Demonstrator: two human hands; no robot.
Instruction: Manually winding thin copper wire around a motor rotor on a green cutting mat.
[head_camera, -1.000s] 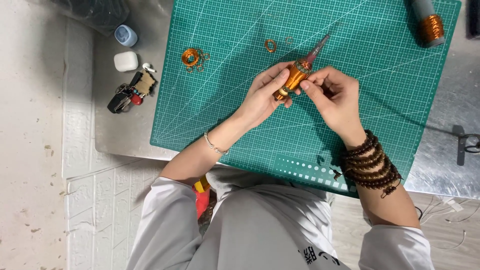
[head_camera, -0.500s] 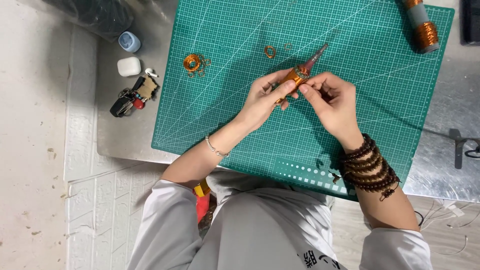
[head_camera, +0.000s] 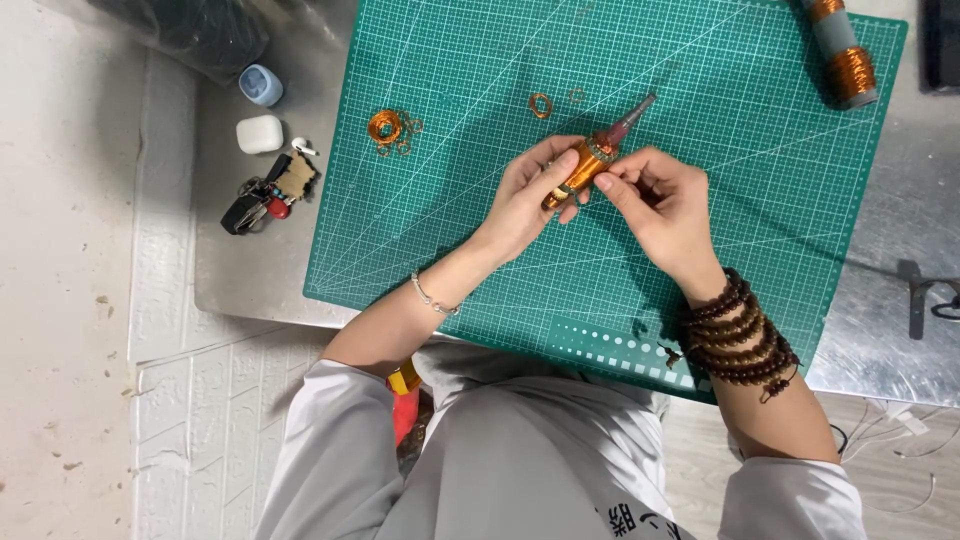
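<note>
Copper-wound tool (head_camera: 590, 160) now lower on green mat (head_camera: 450, 240); both hands hold it.

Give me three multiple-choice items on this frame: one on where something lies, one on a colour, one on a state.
1. Where does the loose copper wire coil lie?
A. on the green cutting mat, upper left of the hands
B. on the floor
C. on the person's lap

2. What colour is the earbud case on the metal table?
A. red
B. white
C. black

3. How is the copper-wound tool held?
A. lying free on the mat
B. in the right hand alone
C. between both hands, above the mat

Answers: 1 A, the coil rests on the mat left of the left hand. 2 B, the case is plainly white. 3 C, the left hand grips its body while the right hand pinches at its collar.
</note>
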